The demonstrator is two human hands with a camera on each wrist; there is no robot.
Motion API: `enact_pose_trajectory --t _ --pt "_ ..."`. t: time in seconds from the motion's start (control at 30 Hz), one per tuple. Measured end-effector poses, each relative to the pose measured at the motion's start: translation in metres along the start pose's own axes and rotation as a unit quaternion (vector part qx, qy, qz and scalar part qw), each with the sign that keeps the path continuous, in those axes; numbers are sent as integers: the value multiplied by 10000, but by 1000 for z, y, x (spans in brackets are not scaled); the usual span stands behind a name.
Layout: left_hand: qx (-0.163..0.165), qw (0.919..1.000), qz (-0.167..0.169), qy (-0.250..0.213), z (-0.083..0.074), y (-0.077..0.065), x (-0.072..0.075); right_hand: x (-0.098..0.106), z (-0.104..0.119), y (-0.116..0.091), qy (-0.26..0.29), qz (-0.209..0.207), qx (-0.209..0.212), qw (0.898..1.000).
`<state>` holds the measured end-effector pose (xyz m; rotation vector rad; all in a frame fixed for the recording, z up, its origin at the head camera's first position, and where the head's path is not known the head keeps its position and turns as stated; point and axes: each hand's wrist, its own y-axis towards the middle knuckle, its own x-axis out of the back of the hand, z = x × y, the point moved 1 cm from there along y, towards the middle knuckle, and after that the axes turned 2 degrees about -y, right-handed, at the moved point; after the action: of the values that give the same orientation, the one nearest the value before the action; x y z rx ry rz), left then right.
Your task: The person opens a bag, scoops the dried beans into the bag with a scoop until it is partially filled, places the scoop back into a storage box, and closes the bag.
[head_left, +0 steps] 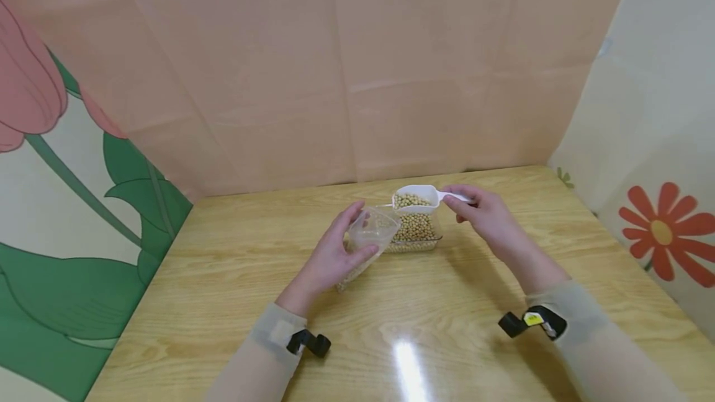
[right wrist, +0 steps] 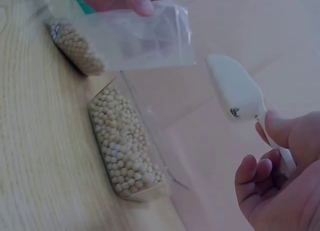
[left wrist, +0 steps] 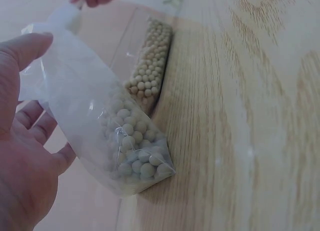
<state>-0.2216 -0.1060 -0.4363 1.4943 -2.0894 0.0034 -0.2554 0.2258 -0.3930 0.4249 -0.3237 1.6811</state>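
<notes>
"What's in your right hand?"

"A scoop (right wrist: 234, 86). My right hand (head_left: 485, 213) has its handle pinched between thumb and fingers, and there are beans (right wrist: 120, 146) lying in the bowl."

"And your left?"

"My left hand (head_left: 335, 253) is closed around the upper part of a clear bag (left wrist: 80, 76), thumb on one side, fingers on the other. The bag leans, its lower end down on the table (head_left: 240, 265), with beans gathered at the bottom."

"Where exactly is the scoop?"

"Raised off the table, over the far part of the box (head_left: 424, 241) as I look down. Its front edge points left, near the bag's mouth; whether the two touch, I can't tell."

"And that box?"

"Clear, well filled with beans, standing on the table to the right of the bag."
</notes>
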Motion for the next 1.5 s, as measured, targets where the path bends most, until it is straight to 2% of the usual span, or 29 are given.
enact_pose_trajectory --t 0.37,0.67,0.97,1.17,1.4,1.5 --pt "-68 9999 1 -100 2 -1 0 -2 19 -7 66 255 172 9995" --pt "-102 9999 -40 -41 1 0 0 -11 35 -10 -276 333 863 9953" --pt "27 10000 -7 -90 -1 -1 0 -16 41 -10 -678 369 1161 9902" --pt "-10 9998 -21 -177 1 0 -1 -18 50 -12 -1267 284 1547 9794" --pt "-45 9999 -59 -74 0 0 0 -24 63 -17 -2003 66 2038 9583" --pt "-36 10000 -49 -41 0 -1 0 -26 67 -18 -2301 -93 2292 9458"
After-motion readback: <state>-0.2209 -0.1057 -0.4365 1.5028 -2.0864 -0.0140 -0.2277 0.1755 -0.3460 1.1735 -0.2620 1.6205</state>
